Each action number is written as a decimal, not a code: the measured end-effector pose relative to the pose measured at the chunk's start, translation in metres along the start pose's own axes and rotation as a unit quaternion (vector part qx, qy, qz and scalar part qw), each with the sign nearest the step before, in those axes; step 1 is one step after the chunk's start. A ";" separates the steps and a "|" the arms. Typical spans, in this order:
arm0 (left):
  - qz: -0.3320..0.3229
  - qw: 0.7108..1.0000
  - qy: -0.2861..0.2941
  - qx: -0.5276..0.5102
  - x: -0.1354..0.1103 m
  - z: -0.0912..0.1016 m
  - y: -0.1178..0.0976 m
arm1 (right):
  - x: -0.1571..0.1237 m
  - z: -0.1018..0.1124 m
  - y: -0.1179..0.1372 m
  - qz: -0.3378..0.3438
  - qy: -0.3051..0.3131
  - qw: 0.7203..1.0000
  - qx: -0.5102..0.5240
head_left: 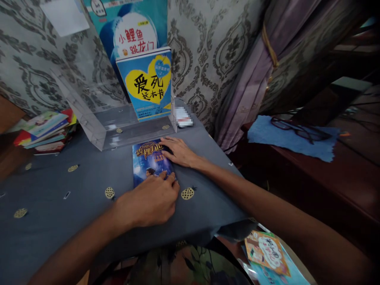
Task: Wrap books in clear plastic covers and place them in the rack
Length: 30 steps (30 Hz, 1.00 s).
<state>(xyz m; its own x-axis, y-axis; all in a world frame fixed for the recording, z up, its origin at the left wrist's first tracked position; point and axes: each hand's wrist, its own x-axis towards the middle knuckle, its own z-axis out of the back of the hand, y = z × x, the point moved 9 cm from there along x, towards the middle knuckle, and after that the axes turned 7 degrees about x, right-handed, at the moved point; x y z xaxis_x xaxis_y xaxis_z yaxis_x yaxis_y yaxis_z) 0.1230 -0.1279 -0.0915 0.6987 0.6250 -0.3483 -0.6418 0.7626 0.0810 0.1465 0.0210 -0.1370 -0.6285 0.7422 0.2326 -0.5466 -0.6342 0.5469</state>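
Observation:
A small blue-purple book (142, 163) with gold title lettering lies flat on the cloth-covered table. My left hand (152, 198) is at its lower right part, fingers bent and pressed onto the cover; the thumb is hidden. Across the upper right edge of the same book rests my right hand (178, 152), its fingers stretched out over the cover. Just behind the book stands a clear acrylic rack (96, 130). In it a blue book with a yellow heart (151, 85) leans upright before a taller teal book (102, 29).
A stack of thin books (49, 132) sits at the table's left. Right of the rack lies a partly blurred phone-like item (182, 116). Glasses (299, 128) rest on a blue cloth (267, 134) on a dark red surface. More books (270, 253) are low at right, below the table edge.

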 end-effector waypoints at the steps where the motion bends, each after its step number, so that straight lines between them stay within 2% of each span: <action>1: -0.002 1.000 -0.010 -0.005 0.000 0.000 0.001 | -0.002 0.001 0.002 0.004 -0.003 1.000 0.000; 4: -0.001 1.000 -0.029 -0.010 -0.001 0.000 0.004 | -0.013 0.004 0.009 0.020 -0.009 1.000 0.003; 11: -0.006 1.000 -0.022 0.017 -0.001 0.000 0.004 | -0.058 0.011 0.029 0.051 -0.014 0.998 0.035; 17: -0.003 1.000 -0.027 -0.003 0.001 0.001 0.005 | -0.096 0.013 0.043 0.071 -0.030 0.993 0.085; 21: -0.007 1.000 -0.027 -0.006 0.000 -0.001 0.007 | -0.119 0.014 0.048 0.064 -0.040 0.993 0.088; 27: -0.036 0.993 -0.104 -0.045 -0.010 -0.003 0.017 | -0.142 0.006 0.061 0.083 -0.021 0.996 0.035; 30: -0.045 0.989 -0.119 -0.069 -0.013 -0.009 0.025 | -0.143 0.004 0.066 0.094 -0.013 0.995 0.014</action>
<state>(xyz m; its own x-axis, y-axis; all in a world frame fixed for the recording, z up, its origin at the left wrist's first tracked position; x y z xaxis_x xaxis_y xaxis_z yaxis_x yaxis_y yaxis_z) 0.0948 -0.1184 -0.0936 0.7992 0.5895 -0.1172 -0.5990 0.7972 -0.0747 0.2027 -0.1262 -0.1312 -0.7038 0.6163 0.3533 -0.4046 -0.7565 0.5137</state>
